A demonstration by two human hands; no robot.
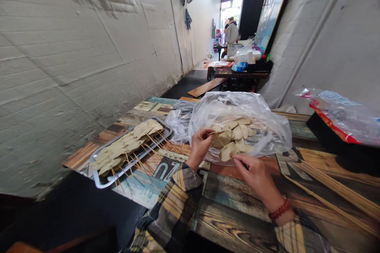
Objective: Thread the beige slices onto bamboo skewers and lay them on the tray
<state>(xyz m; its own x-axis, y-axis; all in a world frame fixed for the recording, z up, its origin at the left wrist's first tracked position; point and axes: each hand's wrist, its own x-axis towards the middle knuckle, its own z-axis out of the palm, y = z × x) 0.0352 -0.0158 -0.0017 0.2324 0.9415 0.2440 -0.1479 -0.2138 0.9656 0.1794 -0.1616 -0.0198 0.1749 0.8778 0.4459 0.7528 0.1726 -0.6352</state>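
- Wood-print patchwork table (225,189) of multicoloured planks: I watch from afar as it spans the foreground.
- Crumpled clear plastic bag (273,130): flat, tan, rounded slices (237,131) lie overlapping at its mouth.
- Shiny rectangular metal tray (102,184), at left: skewered slices (127,146) sit in layered rows, sticks jutting over the rim.
- Left hand (199,149), right hand (257,173): fingertips pinch narrow on two slices (227,151) before the bag; whether on stick or edge, I cannot tell.
- Thin wooden skewer (220,141) across them: stiff, I judge; slices light, soft, tearable, best held flat near the edge.
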